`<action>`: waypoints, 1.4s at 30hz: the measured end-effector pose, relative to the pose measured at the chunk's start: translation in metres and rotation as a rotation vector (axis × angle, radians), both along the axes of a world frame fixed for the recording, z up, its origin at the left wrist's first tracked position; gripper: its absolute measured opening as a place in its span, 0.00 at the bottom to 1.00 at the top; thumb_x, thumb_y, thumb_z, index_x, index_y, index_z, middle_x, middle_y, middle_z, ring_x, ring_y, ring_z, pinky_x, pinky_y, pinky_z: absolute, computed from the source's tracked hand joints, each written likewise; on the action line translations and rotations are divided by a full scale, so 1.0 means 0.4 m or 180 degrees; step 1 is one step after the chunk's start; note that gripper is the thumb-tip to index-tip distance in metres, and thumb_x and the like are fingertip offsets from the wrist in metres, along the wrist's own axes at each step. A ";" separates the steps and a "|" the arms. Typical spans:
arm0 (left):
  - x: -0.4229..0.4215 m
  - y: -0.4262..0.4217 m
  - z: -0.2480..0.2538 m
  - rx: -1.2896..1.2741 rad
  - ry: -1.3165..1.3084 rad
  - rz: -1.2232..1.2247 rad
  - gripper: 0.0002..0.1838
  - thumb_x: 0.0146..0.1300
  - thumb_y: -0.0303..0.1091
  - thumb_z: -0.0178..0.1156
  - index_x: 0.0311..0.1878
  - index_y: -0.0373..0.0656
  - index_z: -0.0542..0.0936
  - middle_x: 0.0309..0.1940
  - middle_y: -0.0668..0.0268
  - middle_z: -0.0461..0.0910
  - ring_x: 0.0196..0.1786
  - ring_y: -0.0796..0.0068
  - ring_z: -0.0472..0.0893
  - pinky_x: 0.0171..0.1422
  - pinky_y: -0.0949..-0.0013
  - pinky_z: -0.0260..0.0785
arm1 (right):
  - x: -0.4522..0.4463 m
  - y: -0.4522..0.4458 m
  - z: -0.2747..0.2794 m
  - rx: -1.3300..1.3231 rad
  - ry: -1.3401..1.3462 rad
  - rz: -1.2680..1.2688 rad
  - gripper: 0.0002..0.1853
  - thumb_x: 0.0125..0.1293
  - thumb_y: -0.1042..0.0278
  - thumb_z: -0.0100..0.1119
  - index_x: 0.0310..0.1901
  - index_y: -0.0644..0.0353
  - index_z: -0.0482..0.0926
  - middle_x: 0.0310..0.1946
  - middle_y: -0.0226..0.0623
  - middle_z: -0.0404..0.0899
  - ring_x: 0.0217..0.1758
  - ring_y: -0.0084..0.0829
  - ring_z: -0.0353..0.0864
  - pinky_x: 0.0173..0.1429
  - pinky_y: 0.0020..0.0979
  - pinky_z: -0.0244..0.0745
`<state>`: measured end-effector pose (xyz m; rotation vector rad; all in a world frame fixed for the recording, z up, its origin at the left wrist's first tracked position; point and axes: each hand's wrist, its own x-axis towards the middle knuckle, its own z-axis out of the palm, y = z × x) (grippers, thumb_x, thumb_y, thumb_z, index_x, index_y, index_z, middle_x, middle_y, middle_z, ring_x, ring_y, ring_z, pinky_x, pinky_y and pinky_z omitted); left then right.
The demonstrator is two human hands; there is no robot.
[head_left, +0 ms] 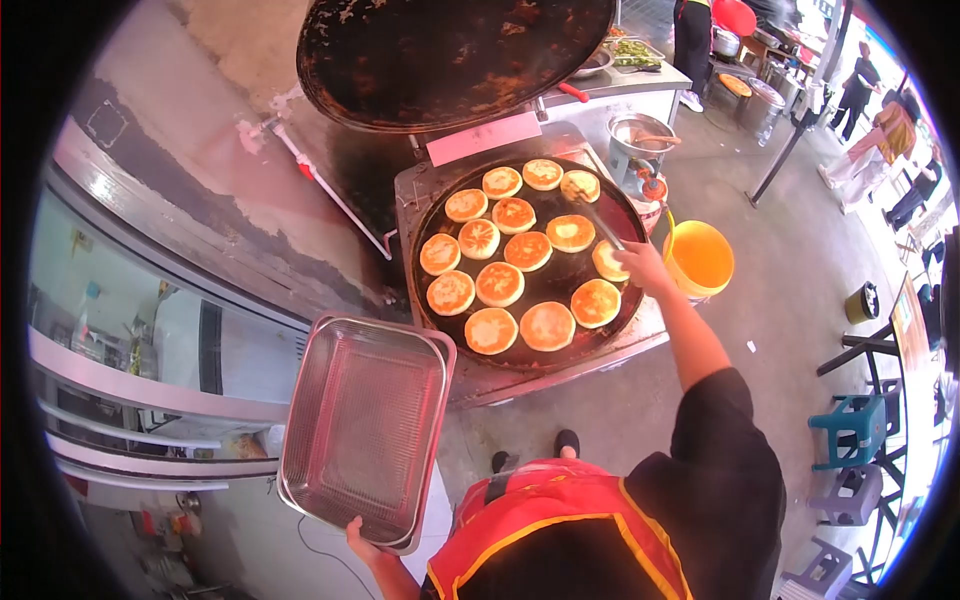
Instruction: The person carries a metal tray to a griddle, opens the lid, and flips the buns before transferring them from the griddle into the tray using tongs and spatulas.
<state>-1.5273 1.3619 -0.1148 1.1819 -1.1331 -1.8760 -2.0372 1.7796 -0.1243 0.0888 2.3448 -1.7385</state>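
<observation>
My right hand (645, 268) is closed on the handle of a metal utensil (605, 228), whose far end reaches a round flatbread (580, 187) near the back right of the large round griddle (560, 275). Several browned flatbreads lie on the griddle, one of them (609, 261) just beside my hand. Low on the left, my left hand (362, 540) grips the near rim of a rectangular metal tray (365, 430), which holds no bread. The tray's right edge is close to the griddle's stand.
A large dark lid (450, 60) stands raised behind the griddle. Right of it are a pot on a burner (640, 135) and a yellow bucket (698, 258). Stools (850, 430) and several people stand farther right. A glass cabinet (150, 320) is at left.
</observation>
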 end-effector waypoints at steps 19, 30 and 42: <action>-0.113 0.139 0.139 0.0511 0.0120 0.0232 0.31 0.47 0.37 0.52 0.56 0.33 0.64 0.51 0.53 0.70 0.53 0.52 0.70 0.55 0.50 0.64 | -0.125 0.099 -0.070 0.2724 0.1792 0.0021 0.20 0.55 0.66 0.52 0.51 0.56 0.71 0.31 0.41 0.77 0.30 0.42 0.79 0.35 0.40 0.73; -0.107 0.132 0.102 0.0397 0.0314 0.0047 0.30 0.47 0.37 0.52 0.56 0.32 0.65 0.50 0.54 0.70 0.51 0.54 0.72 0.54 0.54 0.66 | -0.030 0.162 0.023 0.2888 0.0740 0.0304 0.21 0.54 0.60 0.54 0.51 0.52 0.74 0.35 0.45 0.79 0.37 0.42 0.80 0.44 0.41 0.73; -0.102 0.165 0.131 0.0469 0.0193 0.0128 0.29 0.47 0.36 0.53 0.54 0.33 0.66 0.49 0.55 0.71 0.51 0.55 0.72 0.54 0.55 0.66 | 0.071 0.207 0.017 0.1127 0.0476 0.0037 0.17 0.54 0.58 0.55 0.39 0.63 0.78 0.24 0.43 0.77 0.26 0.36 0.78 0.33 0.33 0.72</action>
